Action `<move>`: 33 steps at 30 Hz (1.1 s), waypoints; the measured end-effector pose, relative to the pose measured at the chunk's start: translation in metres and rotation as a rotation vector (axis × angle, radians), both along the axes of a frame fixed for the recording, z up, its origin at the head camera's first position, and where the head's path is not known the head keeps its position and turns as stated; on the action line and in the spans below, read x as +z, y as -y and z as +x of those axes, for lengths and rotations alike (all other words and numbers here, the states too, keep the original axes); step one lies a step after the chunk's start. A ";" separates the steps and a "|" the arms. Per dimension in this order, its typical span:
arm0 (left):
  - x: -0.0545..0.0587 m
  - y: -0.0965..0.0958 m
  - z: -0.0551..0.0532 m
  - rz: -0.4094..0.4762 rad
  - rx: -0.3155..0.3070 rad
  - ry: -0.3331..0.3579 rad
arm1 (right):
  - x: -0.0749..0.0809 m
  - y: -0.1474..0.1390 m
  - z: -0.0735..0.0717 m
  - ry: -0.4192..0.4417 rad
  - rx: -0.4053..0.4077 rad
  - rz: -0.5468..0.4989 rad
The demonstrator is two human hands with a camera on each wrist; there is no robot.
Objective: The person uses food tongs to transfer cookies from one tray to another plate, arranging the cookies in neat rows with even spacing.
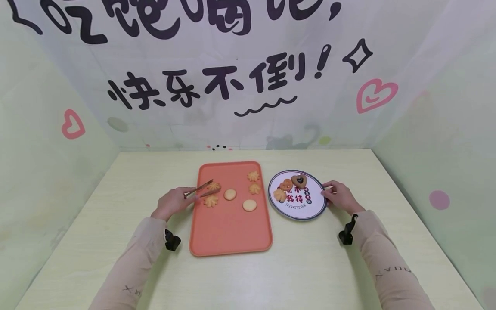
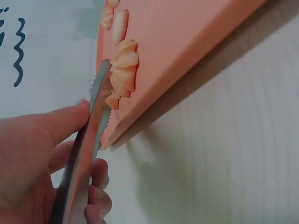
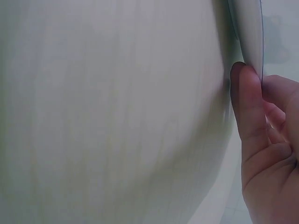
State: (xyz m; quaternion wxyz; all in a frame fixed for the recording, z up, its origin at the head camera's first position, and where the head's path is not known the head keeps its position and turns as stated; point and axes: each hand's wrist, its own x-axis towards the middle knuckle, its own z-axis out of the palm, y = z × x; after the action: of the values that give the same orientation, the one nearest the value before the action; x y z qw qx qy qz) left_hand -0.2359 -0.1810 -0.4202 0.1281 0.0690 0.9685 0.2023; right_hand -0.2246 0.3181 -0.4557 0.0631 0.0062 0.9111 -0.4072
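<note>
My left hand (image 1: 174, 202) grips metal tongs (image 2: 86, 154) at the left edge of an orange-pink tray (image 1: 228, 237). The tongs' arms stand spread, one on each side of a flower-shaped cookie (image 1: 213, 186) in the head view. A second flower-shaped cookie (image 1: 211, 201) lies just in front of it. With thumb and fingers, my right hand (image 1: 339, 197) pinches the right rim of a round white plate (image 1: 302, 212) with a dark blue edge. On the plate lie a heart-shaped cookie (image 1: 299, 181) with a dark centre, a pretzel-shaped cookie (image 1: 286, 185) and a flower-shaped one (image 1: 280, 195).
Two round cookies (image 1: 249, 205) lie mid-tray, and two more flower-shaped cookies (image 1: 254, 188) near its right edge. Tray and plate stand side by side on a pale wooden table (image 1: 302, 262). Printed walls (image 1: 248, 125) enclose the table at the back and sides.
</note>
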 end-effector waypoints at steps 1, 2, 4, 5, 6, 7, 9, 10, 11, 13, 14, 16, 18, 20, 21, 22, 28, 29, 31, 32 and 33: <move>-0.001 0.000 0.000 0.000 0.003 -0.005 | 0.000 0.000 0.000 0.001 -0.001 0.002; -0.002 0.000 0.000 0.003 0.007 -0.009 | 0.001 0.001 -0.001 0.003 -0.003 0.004; -0.004 0.000 0.000 0.009 0.013 -0.017 | 0.002 0.001 -0.001 0.007 -0.007 0.007; -0.005 0.000 0.000 0.011 0.019 -0.022 | 0.002 0.001 -0.001 0.004 -0.001 0.007; -0.005 0.000 0.000 0.014 0.019 -0.028 | 0.003 0.002 -0.001 0.005 -0.001 0.008; -0.006 0.000 -0.001 0.012 0.018 -0.033 | 0.003 0.002 -0.001 0.005 0.000 0.007; -0.006 -0.002 -0.002 0.005 0.014 -0.040 | 0.004 0.002 -0.001 0.003 0.005 0.007; -0.006 -0.003 -0.003 0.000 0.012 -0.046 | 0.005 0.001 0.000 0.002 0.008 0.007; -0.005 -0.004 -0.004 -0.005 0.009 -0.050 | 0.005 0.001 0.000 0.001 0.009 0.008; -0.005 -0.007 -0.006 -0.017 0.003 -0.056 | 0.005 0.000 0.000 0.001 0.008 0.009; -0.004 -0.008 -0.007 -0.022 0.001 -0.058 | 0.005 0.000 0.000 0.000 0.009 0.009; -0.003 -0.011 -0.009 -0.029 0.005 -0.059 | 0.005 0.000 -0.001 0.004 0.008 0.006; -0.002 -0.013 -0.011 -0.033 0.015 -0.051 | 0.004 0.001 -0.001 0.012 0.001 0.007; -0.002 -0.015 -0.013 -0.030 0.027 -0.035 | 0.003 0.001 -0.001 0.022 -0.007 0.012; -0.002 -0.016 -0.013 -0.028 0.033 -0.025 | 0.003 0.002 -0.001 0.026 -0.010 0.017; -0.002 -0.016 -0.013 -0.024 0.036 -0.015 | 0.003 0.002 -0.001 0.029 -0.013 0.022; -0.005 -0.013 -0.013 0.026 0.037 0.007 | 0.004 0.002 -0.001 0.032 -0.021 0.032; -0.006 -0.012 -0.013 0.033 0.034 0.006 | 0.004 0.002 -0.001 0.033 -0.022 0.032; -0.007 -0.011 -0.014 0.047 0.026 0.007 | 0.004 0.002 -0.001 0.036 -0.019 0.030; -0.008 -0.010 -0.014 0.052 0.027 0.011 | 0.004 0.002 -0.001 0.036 -0.018 0.028; -0.008 -0.009 -0.015 0.055 0.027 0.018 | 0.003 0.002 -0.001 0.037 -0.018 0.025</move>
State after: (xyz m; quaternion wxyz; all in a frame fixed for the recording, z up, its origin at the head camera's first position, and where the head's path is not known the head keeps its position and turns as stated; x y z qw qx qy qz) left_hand -0.2510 -0.1715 -0.4284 0.1320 0.0575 0.9622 0.2310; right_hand -0.2254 0.3161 -0.4523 0.0762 0.0229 0.9147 -0.3962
